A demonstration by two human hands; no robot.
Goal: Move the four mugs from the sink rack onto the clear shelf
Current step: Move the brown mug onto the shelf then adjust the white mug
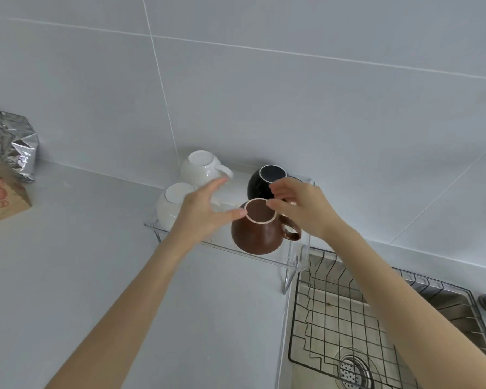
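Note:
Several mugs stand upside down on the clear shelf (267, 255). A brown mug (257, 234) is at the front right, a black mug (260, 183) behind it. One white mug (201, 168) is at the back left, another white mug (170, 203) at the front left. My left hand (205, 210) is spread open, its thumb tip at the brown mug's base rim. My right hand (300, 206) hovers over the brown mug's base with fingers loosely curled, holding nothing. The wire sink rack (345, 318) at lower right holds no mugs.
The grey counter (82, 276) stretches left of the shelf. A crumpled foil bag (14, 144) and a brown paper bag (0, 197) sit at the far left. The sink drain (354, 370) lies under the rack. A tiled wall rises behind.

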